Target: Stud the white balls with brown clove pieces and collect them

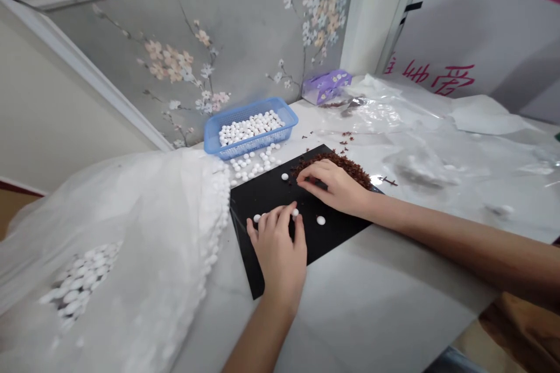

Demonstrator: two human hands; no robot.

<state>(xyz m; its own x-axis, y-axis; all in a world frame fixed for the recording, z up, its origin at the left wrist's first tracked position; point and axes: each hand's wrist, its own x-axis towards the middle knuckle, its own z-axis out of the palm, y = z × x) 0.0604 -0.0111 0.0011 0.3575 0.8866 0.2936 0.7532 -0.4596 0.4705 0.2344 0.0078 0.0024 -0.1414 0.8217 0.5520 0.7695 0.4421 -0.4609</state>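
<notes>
Red Chinese characters stand on the white panel (481, 35), cut off, not clearly readable.

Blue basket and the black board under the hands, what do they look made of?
Blue basket: likely moulded plastic, going by its uniform colour and open mesh walls. Black board: a thin, flat sheet with a matt finish, perhaps plastic or card.

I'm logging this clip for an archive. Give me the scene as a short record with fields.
surface: flat black rectangular board on white table
left hand: palm down, fingers on small white round beads
right hand: fingers curled at pile of reddish-brown bits
behind: blue plastic mesh basket of white beads
left side: large clear plastic bag holding more beads
</notes>
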